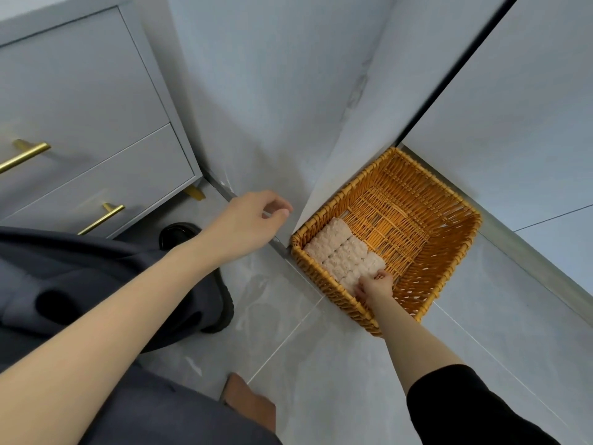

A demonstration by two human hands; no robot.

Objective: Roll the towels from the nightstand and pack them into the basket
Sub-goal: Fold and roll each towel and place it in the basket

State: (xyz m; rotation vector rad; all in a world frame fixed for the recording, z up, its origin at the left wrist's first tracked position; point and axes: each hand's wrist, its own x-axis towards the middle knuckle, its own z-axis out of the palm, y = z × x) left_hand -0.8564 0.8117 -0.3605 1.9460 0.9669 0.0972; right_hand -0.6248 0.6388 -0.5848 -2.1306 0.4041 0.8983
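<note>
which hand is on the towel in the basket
The right hand, inside the basket, its fingers curled on the pink towel's near end. The left hand hangs outside, near the wall, holding nothing.

Basket (pixel 449 252): rectangular, orange-yellow wicker, open top, upright on the floor tiles, tucked into the wall corner with its far sides close against the walls. Towels (pixel 343 252): pale pink, nubbly, rolled, lying flat side by side on the basket bottom, packed into its near-left corner; exact count unclear. Right hand (pixel 375 285) grips the near end of the outermost roll. Nightstand (pixel 80 107): grey, two drawers, gold bar handles
</note>
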